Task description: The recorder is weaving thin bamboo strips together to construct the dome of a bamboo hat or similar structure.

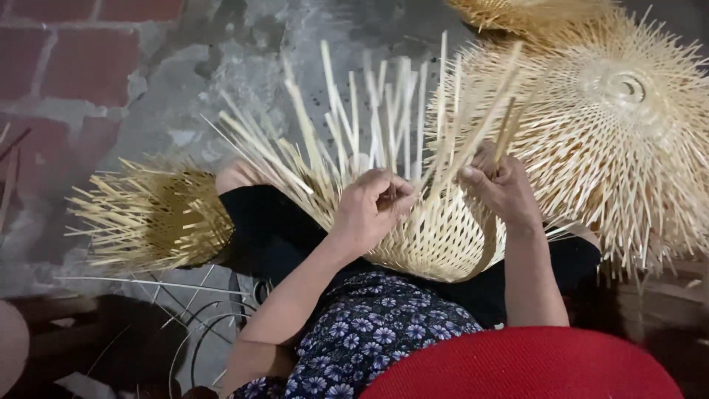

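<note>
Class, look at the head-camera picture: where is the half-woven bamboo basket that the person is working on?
The half-woven bamboo basket rests on the person's lap at the centre of the head view, between the left hand and the right hand, with a finished woven bamboo piece to its right.

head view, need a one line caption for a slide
Both hands, left hand and right hand, grip strips on a half-woven bamboo basket in the lap.

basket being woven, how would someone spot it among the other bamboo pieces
Look at the person's lap, over the dark trousers: the half-woven basket rests there under the left hand and right hand. Unlike its neighbours, it is held, with loose strips standing upward.
</note>
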